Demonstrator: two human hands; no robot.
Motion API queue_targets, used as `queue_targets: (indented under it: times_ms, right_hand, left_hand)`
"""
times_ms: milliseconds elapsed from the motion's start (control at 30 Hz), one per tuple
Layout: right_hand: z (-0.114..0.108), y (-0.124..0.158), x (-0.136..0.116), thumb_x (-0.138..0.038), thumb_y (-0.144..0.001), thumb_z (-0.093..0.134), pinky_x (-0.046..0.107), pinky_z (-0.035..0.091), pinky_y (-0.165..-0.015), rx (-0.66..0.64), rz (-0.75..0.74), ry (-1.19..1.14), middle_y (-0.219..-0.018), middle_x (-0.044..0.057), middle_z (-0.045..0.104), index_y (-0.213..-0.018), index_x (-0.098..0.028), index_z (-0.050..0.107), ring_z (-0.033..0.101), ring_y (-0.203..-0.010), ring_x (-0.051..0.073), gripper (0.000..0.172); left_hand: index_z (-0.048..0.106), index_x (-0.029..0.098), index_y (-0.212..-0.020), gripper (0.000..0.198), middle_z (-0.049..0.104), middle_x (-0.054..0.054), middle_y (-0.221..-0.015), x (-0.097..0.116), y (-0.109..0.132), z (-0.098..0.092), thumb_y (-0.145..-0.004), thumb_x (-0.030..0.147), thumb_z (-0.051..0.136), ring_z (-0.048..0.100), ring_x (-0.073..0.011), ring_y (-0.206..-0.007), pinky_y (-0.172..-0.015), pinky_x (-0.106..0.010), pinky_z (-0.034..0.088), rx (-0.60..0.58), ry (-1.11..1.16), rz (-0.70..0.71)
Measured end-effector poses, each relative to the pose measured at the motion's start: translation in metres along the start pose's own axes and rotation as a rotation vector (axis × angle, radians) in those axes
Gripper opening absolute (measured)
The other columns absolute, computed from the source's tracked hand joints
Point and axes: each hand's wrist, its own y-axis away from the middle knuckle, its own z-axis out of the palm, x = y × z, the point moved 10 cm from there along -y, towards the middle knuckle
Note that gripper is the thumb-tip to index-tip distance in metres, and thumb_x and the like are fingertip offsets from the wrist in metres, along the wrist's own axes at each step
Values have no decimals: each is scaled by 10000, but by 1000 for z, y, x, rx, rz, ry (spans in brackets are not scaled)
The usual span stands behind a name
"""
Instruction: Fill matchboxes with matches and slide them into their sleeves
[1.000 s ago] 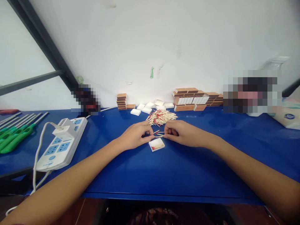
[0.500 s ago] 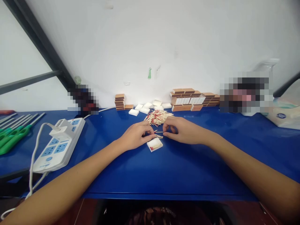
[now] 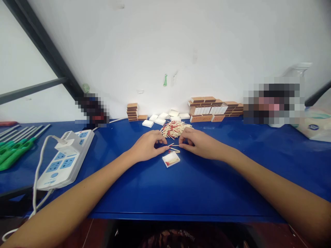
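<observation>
Matches [image 3: 177, 151], a few loose ones, are lying between your two sets of fingertips, with red heads showing on the left. Your left hand [image 3: 146, 146] is spreading thumb and forefinger apart beside those heads, gripping nothing that shows. Your right hand [image 3: 198, 142] is curling thumb and forefinger at the plain end of one match; whether they are pinching it, the view is not showing clearly. You are probably handling these best by keeping both fingertips low, squaring the heads to one side and squeezing lightly, since thin sticks are likely to be rolling or crossing.

Just nearer you than the fingertips, a white matchbox tray [image 3: 167, 157] is holding several more, heads leftward. Just beyond them, a heap of matches [image 3: 176, 129] is sprawling; past that, brown matchboxes [image 3: 200, 119] are standing stacked, beyond your right fingers.
</observation>
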Motion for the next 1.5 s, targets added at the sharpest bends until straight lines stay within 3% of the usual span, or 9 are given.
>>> queue_targets:
  times_ms: [233,433,567,900,1033,1200,1500]
  right_hand:
    - [5,2,-15,-319,-1026,553,326,410,-715,-12,-82,-66,-906,66,625,-918,-198,669,543,-777,189,199]
    - [9,6,-19,-449,-1009,630,314,417,-691,-98,-112,-118,-941,58,630,-1088,-220,720,545,-771,184,258]
    - [11,4,-20,-405,-1019,626,308,420,-707,-65,-128,-115,-910,45,615,-1046,-215,737,542,-768,175,222]
    - [6,3,-21,-374,-991,663,298,414,-697,83,-87,-85,-1016,67,613,-1068,-200,661,545,-788,173,190]
    - [10,1,-19,-415,-1018,632,295,405,-687,47,-98,-124,-951,53,614,-1016,-203,680,537,-765,170,218]
    - [13,-1,-22,-352,-1035,611,286,399,-688,40,-126,-132,-928,48,606,-984,-195,687,527,-765,168,182]
    - [16,-1,-15,-361,-1010,613,300,407,-705,-23,-72,-145,-942,61,656,-989,-201,670,566,-808,186,171]
  left_hand:
    - [750,204,-912,83,643,-15,-877,1,-3,3,-939,234,678,589,-149,-768,-706,-286,455,-25,27,33]
    - [728,188,-887,73,608,-11,-870,0,-4,4,-936,192,675,565,-143,-756,-695,-280,436,-55,23,-2]
    - [716,184,-895,72,610,-14,-875,0,-5,6,-945,188,665,563,-150,-776,-699,-283,429,-63,21,-10]
    - [690,188,-872,129,643,-25,-882,12,-8,14,-980,237,640,579,-164,-813,-703,-284,431,-102,82,44]
    - [699,187,-882,213,631,-27,-872,12,-6,7,-1021,305,589,568,-149,-751,-672,-287,438,-83,102,32]
    - [728,200,-1014,249,660,-34,-919,10,2,0,-935,436,736,607,-170,-809,-713,-300,474,-97,62,49]
    - [753,203,-965,175,665,-33,-871,8,2,6,-976,370,701,598,-172,-804,-713,-294,461,-113,75,46]
